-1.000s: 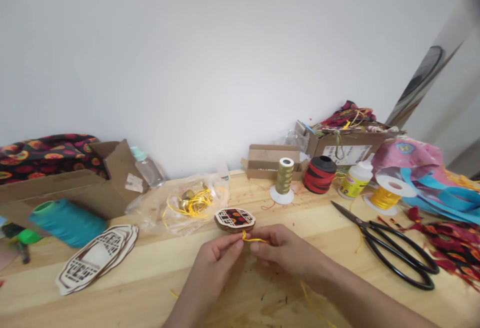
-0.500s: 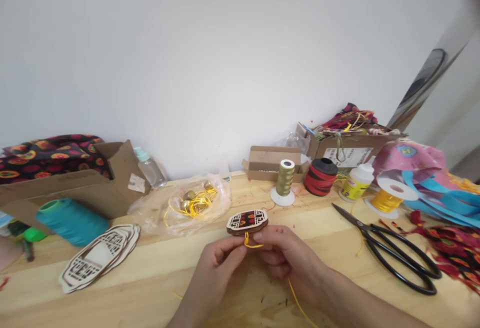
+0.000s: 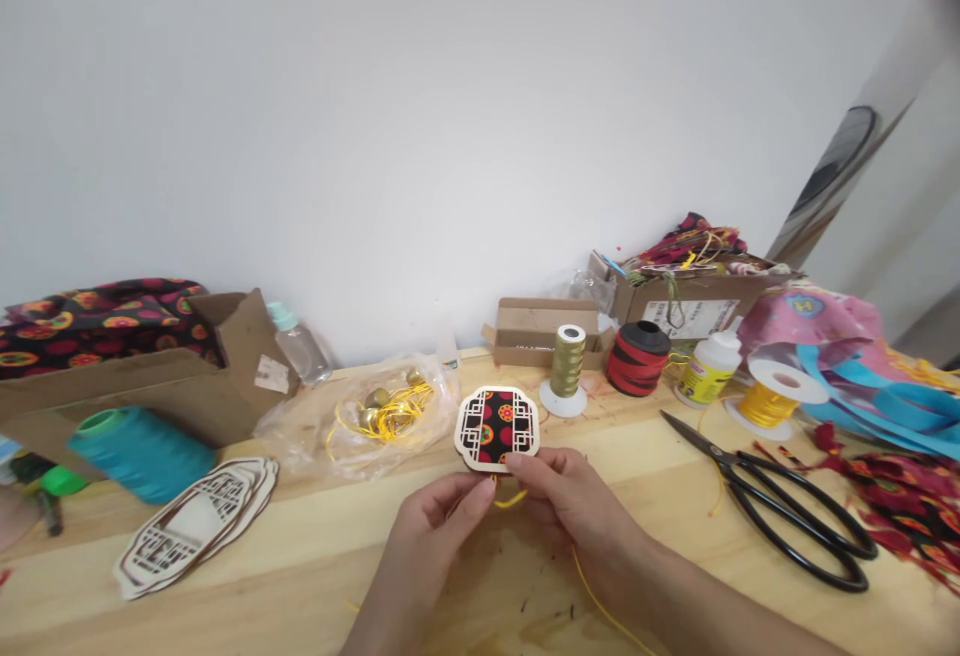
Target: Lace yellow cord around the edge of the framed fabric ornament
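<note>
Between my hands is a wooden pendant [image 3: 496, 428] with cut-out lattice sides and a dark flowered cloth panel, its face tilted up toward me. My left hand [image 3: 442, 526] pinches the yellow cord [image 3: 511, 500] at the pendant's lower edge, thumb on top. My right hand [image 3: 574, 501] grips the pendant's lower right edge, with the thumb on its face and the other fingers behind. The cord's long end trails from under my right hand toward the front of the table. What the fingertips hold behind the pendant is hidden.
Black scissors [image 3: 772, 506] lie on the right, near a yellow cord spool [image 3: 769, 401], glue bottle [image 3: 707, 368], red spool [image 3: 637, 361] and olive thread [image 3: 568, 366]. Leftward are wooden frames [image 3: 187, 531], a teal thread cone [image 3: 142, 451] and a plastic bag [image 3: 390, 416] with bells.
The pendant has tipped up from nearly flat, so its whole face shows. My right thumb has moved onto its lower edge. My left hand stays close to the cord.
</note>
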Action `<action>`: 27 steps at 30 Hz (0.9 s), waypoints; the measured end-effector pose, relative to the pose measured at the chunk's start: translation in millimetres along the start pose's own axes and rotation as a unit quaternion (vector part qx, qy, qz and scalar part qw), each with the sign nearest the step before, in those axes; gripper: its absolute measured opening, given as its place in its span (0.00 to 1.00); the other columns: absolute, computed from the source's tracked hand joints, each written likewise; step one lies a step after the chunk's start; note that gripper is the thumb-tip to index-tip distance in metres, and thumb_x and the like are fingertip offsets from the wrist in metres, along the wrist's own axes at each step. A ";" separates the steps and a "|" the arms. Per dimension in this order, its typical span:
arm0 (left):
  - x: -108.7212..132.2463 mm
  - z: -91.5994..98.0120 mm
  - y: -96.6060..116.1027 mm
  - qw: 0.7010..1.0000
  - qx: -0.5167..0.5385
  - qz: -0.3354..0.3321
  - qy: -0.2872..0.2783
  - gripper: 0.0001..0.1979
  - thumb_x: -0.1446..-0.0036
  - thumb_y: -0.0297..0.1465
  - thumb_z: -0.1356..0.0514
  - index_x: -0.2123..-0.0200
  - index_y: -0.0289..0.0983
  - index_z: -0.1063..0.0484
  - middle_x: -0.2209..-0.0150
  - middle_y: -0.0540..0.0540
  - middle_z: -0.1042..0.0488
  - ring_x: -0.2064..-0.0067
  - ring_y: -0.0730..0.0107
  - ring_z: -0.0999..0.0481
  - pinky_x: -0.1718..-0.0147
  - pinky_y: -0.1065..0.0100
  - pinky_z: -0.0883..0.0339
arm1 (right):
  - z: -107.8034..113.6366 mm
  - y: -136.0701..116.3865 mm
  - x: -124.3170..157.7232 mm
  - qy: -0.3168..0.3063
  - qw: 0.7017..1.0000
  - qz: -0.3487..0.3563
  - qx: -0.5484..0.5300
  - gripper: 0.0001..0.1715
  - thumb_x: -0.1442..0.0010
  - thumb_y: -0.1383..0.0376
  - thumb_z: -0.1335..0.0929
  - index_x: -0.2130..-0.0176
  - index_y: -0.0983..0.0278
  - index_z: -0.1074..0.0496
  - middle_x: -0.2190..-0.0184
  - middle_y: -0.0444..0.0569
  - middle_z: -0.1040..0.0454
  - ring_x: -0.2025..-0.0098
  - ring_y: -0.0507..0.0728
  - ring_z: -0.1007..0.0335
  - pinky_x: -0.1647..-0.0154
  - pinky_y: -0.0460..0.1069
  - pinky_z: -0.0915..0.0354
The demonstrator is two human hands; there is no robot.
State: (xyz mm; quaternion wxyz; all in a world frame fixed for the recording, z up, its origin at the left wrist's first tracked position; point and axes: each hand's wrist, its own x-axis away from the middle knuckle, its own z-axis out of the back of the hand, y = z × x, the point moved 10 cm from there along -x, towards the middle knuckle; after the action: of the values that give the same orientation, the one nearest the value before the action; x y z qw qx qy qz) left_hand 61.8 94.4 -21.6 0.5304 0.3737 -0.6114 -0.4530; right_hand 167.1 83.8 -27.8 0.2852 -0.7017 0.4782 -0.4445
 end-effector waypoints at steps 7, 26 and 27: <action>-5.6 -5.0 -5.0 0.998 0.012 -0.028 -0.053 0.09 0.61 0.33 0.37 0.73 0.37 0.24 0.73 0.49 0.24 0.69 0.70 0.31 0.69 0.74 0.39 | 1.7 -7.8 2.4 0.032 0.999 0.032 0.003 0.17 0.57 0.59 0.31 0.85 0.69 0.34 0.93 0.35 0.45 0.89 0.42 0.59 0.85 0.41 0.55; 4.8 1.2 11.5 0.998 0.031 -0.046 0.029 0.08 0.62 0.32 0.37 0.74 0.35 0.24 0.76 0.50 0.25 0.72 0.71 0.32 0.74 0.76 0.40 | 2.1 -13.1 -0.1 0.015 0.996 0.086 0.013 0.19 0.53 0.59 0.33 0.86 0.67 0.39 0.92 0.34 0.53 0.87 0.43 0.66 0.84 0.43 0.61; 5.2 -0.5 14.3 0.998 0.029 -0.055 0.023 0.09 0.62 0.32 0.37 0.74 0.35 0.23 0.76 0.50 0.25 0.71 0.71 0.32 0.73 0.76 0.40 | 2.5 -13.4 -0.4 0.016 0.996 0.087 0.014 0.20 0.53 0.59 0.33 0.86 0.66 0.40 0.92 0.34 0.53 0.87 0.43 0.66 0.85 0.43 0.62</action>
State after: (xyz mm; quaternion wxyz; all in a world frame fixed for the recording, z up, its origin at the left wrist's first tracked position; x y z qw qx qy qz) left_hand 61.8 93.9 -6.4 0.5071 0.4324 -0.5905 -0.4551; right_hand 174.8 89.1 -18.0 0.3252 -0.6464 0.5354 -0.4357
